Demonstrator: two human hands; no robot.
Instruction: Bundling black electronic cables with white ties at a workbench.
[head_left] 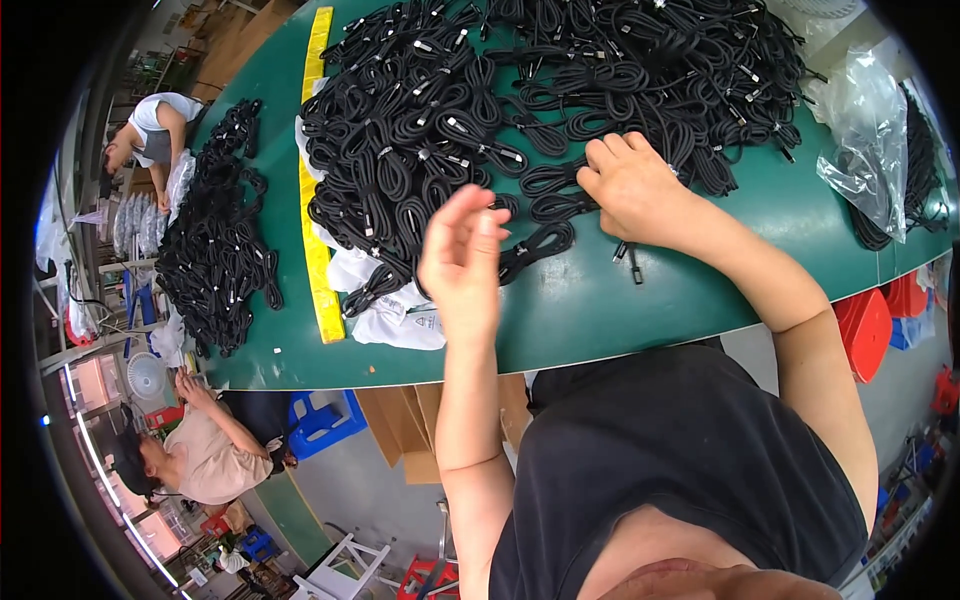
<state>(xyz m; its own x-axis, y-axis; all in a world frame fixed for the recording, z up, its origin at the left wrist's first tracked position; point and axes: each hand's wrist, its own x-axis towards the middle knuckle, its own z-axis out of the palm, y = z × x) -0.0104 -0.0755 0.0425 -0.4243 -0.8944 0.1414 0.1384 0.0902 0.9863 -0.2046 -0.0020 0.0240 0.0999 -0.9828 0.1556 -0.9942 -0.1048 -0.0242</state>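
Heaps of black cables, coiled into tied bundles with metal-tipped plugs, cover much of the green table (600, 315). My right hand (635, 190) is closed on a black cable bundle (560, 190) at the near edge of the right heap; its grip is partly hidden by the knuckles. Two plug ends (634, 268) stick out below that hand. Raised over the near side of the left heap (400, 130), my left hand (462, 255) is open, palm turned up, with loosely bent fingers and nothing in them. Another cable bundle (540, 248) lies just right of it.
A yellow strip (318, 200) runs along the table, with white bags (395, 315) beside it. Farther left lies another cable pile (215, 240). A clear plastic bag (868, 140) is at right. Two people (215, 455) (160, 125) work at left. Red stools (862, 335) stand by the table edge.
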